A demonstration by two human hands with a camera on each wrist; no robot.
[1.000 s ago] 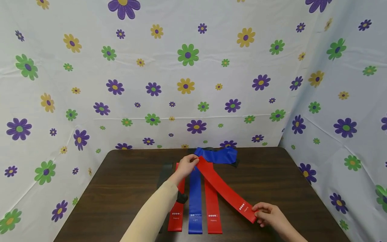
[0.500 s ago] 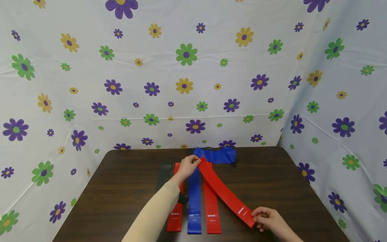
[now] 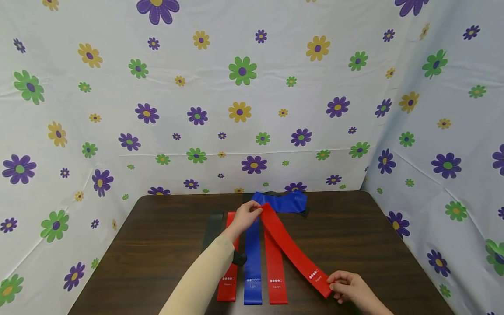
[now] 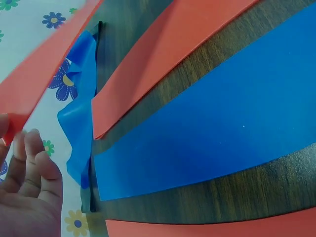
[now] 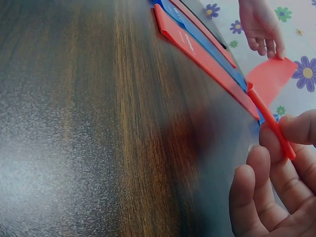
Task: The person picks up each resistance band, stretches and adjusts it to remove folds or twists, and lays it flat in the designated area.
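A red resistance band (image 3: 293, 249) printed "Heavy" stretches diagonally between my two hands, above the table. My left hand (image 3: 245, 215) pinches its far end, and that hand also shows in the left wrist view. At the near right, my right hand (image 3: 349, 286) pinches the other end between thumb and fingers. In the right wrist view the near end (image 5: 271, 121) appears edge-on as a folded loop. Below lie a second red band (image 3: 276, 271), a blue "Light" band (image 3: 253, 262) and another red band (image 3: 227, 284), side by side. My left forearm partly covers the leftmost red one.
A black band (image 3: 213, 229) lies left of the row, partly behind the sleeve. Across the table's back edge is a crumpled blue band (image 3: 285, 203) over dark bands. The brown wooden table (image 3: 157, 245) meets a flowered cloth (image 3: 177, 87) behind and at the sides.
Both ends stay pinched. The near end of the held red band has dropped slightly toward the table's front edge, and its far end has shifted slightly right. The other bands lie unmoved.
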